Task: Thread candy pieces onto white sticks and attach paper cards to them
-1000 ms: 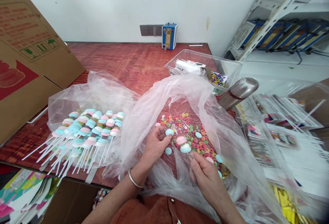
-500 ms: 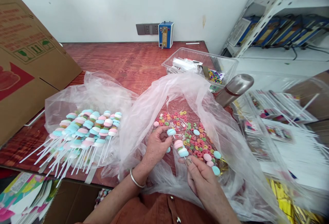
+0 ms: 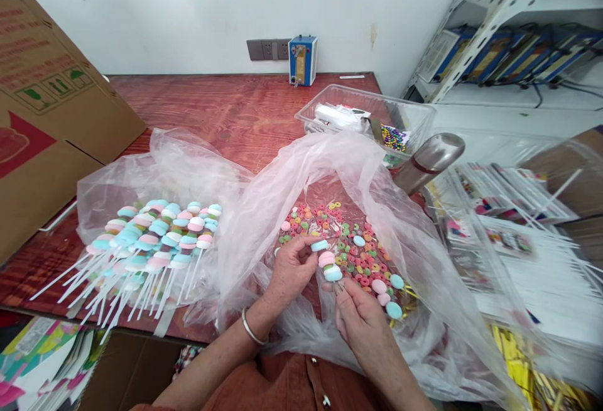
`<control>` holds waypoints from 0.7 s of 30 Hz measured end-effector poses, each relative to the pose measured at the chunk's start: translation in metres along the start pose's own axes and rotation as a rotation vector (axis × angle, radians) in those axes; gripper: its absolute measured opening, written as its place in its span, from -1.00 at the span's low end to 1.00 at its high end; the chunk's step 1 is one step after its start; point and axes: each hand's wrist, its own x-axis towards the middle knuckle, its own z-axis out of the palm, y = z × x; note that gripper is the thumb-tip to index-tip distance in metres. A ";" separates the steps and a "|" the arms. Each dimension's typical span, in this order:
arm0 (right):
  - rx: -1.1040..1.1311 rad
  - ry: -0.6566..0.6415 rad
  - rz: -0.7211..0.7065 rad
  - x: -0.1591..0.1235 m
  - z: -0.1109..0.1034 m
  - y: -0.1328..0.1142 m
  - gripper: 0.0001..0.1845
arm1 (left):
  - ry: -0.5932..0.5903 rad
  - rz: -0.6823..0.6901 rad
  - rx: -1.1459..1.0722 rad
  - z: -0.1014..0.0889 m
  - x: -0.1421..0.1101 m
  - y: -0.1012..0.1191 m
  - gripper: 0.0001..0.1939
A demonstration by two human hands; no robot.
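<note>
My left hand (image 3: 296,265) pinches a blue-and-white marshmallow disc (image 3: 319,246) between thumb and fingertips. Close beside it, my right hand (image 3: 360,310) is closed on the stick of a marshmallow skewer (image 3: 330,266). Pink, green, white and blue pieces are stacked on that stick, and its upper tip is hard to make out. Under both hands, small coloured candy rings (image 3: 362,266) lie scattered on clear plastic. Loose pink and blue discs (image 3: 394,310) rest among them at the right. A pile of finished-looking skewers (image 3: 157,235) lies on plastic to the left, white sticks toward me.
Crumpled clear plastic (image 3: 264,210) surrounds the candy. A steel flask (image 3: 429,161) leans at the right, before a clear tray (image 3: 325,93) of small items. A cardboard box (image 3: 51,84) stands left. Packaged goods (image 3: 518,235) and a metal shelf (image 3: 485,34) are at right.
My left hand has brought the blue-and-white disc slightly right, nearer the skewer's top. My right hand and the skewer have shifted slightly up and left.
</note>
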 end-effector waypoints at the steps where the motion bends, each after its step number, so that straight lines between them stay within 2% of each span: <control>1: -0.030 0.004 -0.017 0.002 0.000 0.000 -0.62 | -0.002 0.000 0.000 0.000 -0.001 0.000 -0.75; 3: -0.123 0.034 -0.074 0.005 0.000 -0.001 -0.65 | -0.014 -0.004 -0.013 0.000 -0.002 0.003 -0.75; 5: -0.267 0.105 -0.157 0.008 0.000 -0.001 -0.66 | -0.008 -0.015 -0.117 0.002 -0.003 0.010 -0.69; 8: -0.518 0.229 -0.293 0.010 -0.001 0.000 -0.65 | 0.053 -0.102 -0.472 0.009 -0.003 0.023 -0.60; 11: -0.708 0.268 -0.392 0.011 -0.001 0.000 -0.64 | 0.032 -0.254 -0.726 0.021 0.000 0.036 -0.61; 13: -0.797 0.268 -0.439 0.009 0.000 0.001 -0.65 | 0.020 -0.319 -0.780 0.028 0.003 0.042 -0.64; 17: -0.944 0.259 -0.542 0.003 -0.008 0.013 -0.68 | 0.153 -0.369 -0.856 0.038 0.008 0.053 -0.66; 21: -1.072 0.281 -0.686 0.001 -0.023 0.035 -0.68 | 0.180 -0.288 -0.920 0.050 0.001 0.057 -0.66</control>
